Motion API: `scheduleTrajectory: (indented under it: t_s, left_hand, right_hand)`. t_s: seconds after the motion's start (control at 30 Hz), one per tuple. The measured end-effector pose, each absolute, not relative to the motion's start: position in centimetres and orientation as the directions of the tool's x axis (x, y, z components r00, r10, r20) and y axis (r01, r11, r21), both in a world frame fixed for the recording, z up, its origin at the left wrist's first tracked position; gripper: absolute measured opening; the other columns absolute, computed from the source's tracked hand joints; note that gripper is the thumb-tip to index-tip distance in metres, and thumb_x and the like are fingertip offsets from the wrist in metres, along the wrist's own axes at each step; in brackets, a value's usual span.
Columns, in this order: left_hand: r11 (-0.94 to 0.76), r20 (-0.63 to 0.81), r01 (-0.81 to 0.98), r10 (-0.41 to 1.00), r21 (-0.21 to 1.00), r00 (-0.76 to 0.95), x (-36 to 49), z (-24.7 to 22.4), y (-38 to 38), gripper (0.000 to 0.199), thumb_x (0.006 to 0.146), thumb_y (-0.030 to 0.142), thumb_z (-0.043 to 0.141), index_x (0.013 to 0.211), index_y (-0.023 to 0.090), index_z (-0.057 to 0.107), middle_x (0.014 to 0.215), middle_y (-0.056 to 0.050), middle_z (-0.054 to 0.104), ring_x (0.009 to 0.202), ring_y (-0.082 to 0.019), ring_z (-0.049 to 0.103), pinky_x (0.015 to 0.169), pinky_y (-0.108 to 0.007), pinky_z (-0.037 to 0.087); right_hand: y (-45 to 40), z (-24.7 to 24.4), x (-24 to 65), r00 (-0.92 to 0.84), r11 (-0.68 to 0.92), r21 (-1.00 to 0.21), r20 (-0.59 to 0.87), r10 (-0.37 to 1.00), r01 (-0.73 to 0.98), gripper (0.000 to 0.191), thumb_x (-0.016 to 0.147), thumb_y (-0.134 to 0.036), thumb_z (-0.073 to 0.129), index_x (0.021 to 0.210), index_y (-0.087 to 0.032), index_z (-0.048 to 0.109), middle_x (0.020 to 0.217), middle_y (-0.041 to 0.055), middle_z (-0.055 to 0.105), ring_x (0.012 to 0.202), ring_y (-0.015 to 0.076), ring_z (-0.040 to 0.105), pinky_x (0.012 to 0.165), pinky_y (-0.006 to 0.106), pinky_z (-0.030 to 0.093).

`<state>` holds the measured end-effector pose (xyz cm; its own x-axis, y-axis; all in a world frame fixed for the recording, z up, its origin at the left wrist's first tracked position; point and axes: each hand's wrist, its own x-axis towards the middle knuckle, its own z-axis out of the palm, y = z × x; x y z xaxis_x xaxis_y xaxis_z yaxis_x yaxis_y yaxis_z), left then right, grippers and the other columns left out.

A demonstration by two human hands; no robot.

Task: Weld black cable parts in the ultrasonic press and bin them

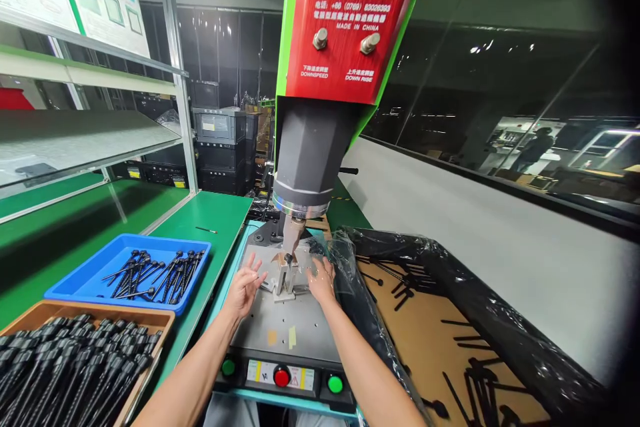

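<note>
A metal welding horn (293, 235) points down at the small metal fixture (286, 283) on the machine's grey plate. At the top of the fixture sits a small black part (288, 259), right under the horn's tip. My left hand (245, 285) is raised just left of the fixture, its fingers apart and nothing visible in it. On the right side, my right hand (321, 280) is also raised with fingers spread, beside the fixture and close to clear plastic sheeting (343, 253). Whether it touches the sheeting I cannot tell.
Left stand a blue tray (115, 247) with black ties and a brown tray (167, 320) heaped with more. A black-lined box (400, 327) with scattered ties stands right. Two green buttons (335, 384) flank a red button (282, 375) at front. The red machine head (345, 67) hangs above.
</note>
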<state>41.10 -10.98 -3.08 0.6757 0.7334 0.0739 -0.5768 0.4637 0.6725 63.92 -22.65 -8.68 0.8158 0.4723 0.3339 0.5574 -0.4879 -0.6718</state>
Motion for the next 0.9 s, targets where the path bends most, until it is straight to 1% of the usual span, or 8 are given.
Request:
scheduleTrajectory:
  t_s: [0.13,0.2,0.43,0.5,0.57,0.73,0.8,0.9]
  left_hand:
    - [0.464,0.062,-0.573,0.739,0.676,0.671,41.2,-3.5,-11.1,0.021,0.064,0.013,0.078,0.056,0.015,0.059,0.15,-0.002,0.042,0.138,-0.032,0.036,0.103,-0.048,0.043]
    - [0.471,0.049,-0.569,0.74,0.674,0.671,41.3,-3.6,-11.1,0.02,0.064,0.014,0.077,0.056,0.015,0.059,0.148,-0.003,0.044,0.138,-0.032,0.035,0.104,-0.047,0.042]
    - [0.492,0.014,-0.577,0.753,0.652,0.658,41.1,-4.5,-10.7,0.02,0.063,0.017,0.078,0.056,0.016,0.059,0.141,-0.004,0.052,0.14,-0.032,0.03,0.11,-0.053,0.033]
    - [0.492,0.014,-0.579,0.754,0.65,0.657,41.0,-4.8,-10.7,0.019,0.063,0.018,0.078,0.058,0.016,0.059,0.141,-0.004,0.053,0.14,-0.032,0.03,0.111,-0.054,0.031]
    - [0.49,0.012,-0.575,0.755,0.656,0.656,40.9,-5.2,-10.6,0.017,0.062,0.018,0.078,0.062,0.017,0.062,0.142,-0.004,0.052,0.14,-0.033,0.031,0.11,-0.054,0.033]
    - [0.493,-0.002,-0.564,0.755,0.663,0.656,40.5,-6.0,-10.7,0.015,0.062,0.018,0.077,0.073,0.018,0.066,0.142,-0.006,0.051,0.138,-0.034,0.034,0.104,-0.05,0.042]
    - [0.496,-0.008,-0.557,0.752,0.666,0.659,40.3,-6.2,-10.8,0.016,0.062,0.017,0.077,0.073,0.018,0.066,0.14,-0.007,0.053,0.136,-0.034,0.037,0.102,-0.049,0.045]
    - [0.492,-0.011,-0.553,0.753,0.672,0.657,40.0,-6.3,-10.9,0.015,0.061,0.017,0.077,0.07,0.017,0.065,0.139,-0.006,0.054,0.134,-0.033,0.041,0.1,-0.048,0.047]
  right_hand:
    - [-23.4,-11.2,62.9,0.808,-0.532,-0.649,0.233,0.541,0.543,0.041,0.077,-0.025,0.059,0.115,-0.017,0.07,0.136,0.015,0.053,0.134,0.0363,0.038,0.112,0.047,0.027]
    - [-23.9,-11.9,62.4,0.799,-0.535,-0.646,0.204,0.566,0.545,0.041,0.077,-0.024,0.059,0.116,-0.017,0.07,0.135,0.0144,0.055,0.134,0.0346,0.04,0.111,0.045,0.029]
    - [-25.6,-12.9,61.1,0.779,-0.492,-0.676,0.199,0.595,0.549,0.044,0.079,-0.022,0.058,0.122,-0.017,0.066,0.14,0.0127,0.051,0.14,0.0315,0.031,0.114,0.043,0.027]
    - [-25.9,-13.0,60.7,0.774,-0.459,-0.701,0.21,0.597,0.545,0.042,0.078,-0.021,0.058,0.119,-0.016,0.067,0.141,0.0126,0.051,0.141,0.0314,0.029,0.115,0.044,0.025]
    - [-26.3,-13.0,60.2,0.773,-0.419,-0.735,0.222,0.594,0.533,0.041,0.076,-0.019,0.059,0.116,-0.016,0.069,0.141,0.0125,0.05,0.142,0.0319,0.027,0.116,0.045,0.023]
    - [-27.3,-13.1,58.9,0.796,-0.281,-0.851,0.23,0.56,0.444,0.039,0.07,-0.018,0.062,0.107,-0.017,0.073,0.142,0.0116,0.05,0.143,0.033,0.023,0.117,0.047,0.018]
    - [-27.6,-13.1,58.6,0.811,-0.206,-0.901,0.219,0.543,0.382,0.041,0.067,-0.02,0.064,0.107,-0.017,0.072,0.141,0.0113,0.051,0.143,0.032,0.025,0.118,0.046,0.017]
    - [-28.1,-13.1,58.2,0.836,-0.077,-0.966,0.172,0.521,0.248,0.051,0.065,-0.026,0.066,0.115,-0.019,0.067,0.139,0.0104,0.053,0.139,0.0297,0.033,0.117,0.046,0.02]
